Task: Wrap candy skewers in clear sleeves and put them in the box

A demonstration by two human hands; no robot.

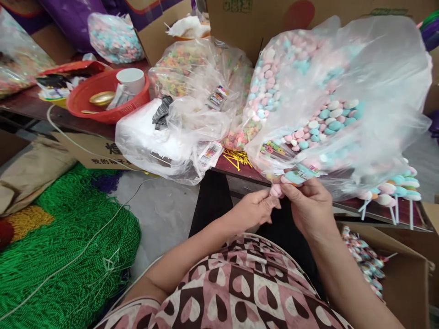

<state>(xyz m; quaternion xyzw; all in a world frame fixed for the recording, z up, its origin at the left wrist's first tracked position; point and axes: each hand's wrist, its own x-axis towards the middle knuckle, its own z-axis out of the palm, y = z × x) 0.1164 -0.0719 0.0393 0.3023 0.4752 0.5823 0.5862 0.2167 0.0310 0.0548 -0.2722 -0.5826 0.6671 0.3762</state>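
Note:
Both my hands meet at the table's front edge around a small clear wrapper [299, 175] with pink and blue candy inside. My left hand [256, 209] pinches its pink end. The fingers of my right hand [310, 201] are closed on the wrapper's printed part. Just behind them lies a large clear bag [270, 82] of pink, blue and white candies, its mouth open toward me. Yellow twist ties [237, 159] lie in a loose pile left of my hands. To the right, several candy sticks [393, 194] rest at the table edge, their white sticks pointing down.
A red basket [109, 107] with a white cup stands at the back left, beside bags of ring-shaped candies [185, 64]. Green cords [68, 237] heap on the floor at left. An open cardboard box [404, 274] with wrapped pieces stands below right.

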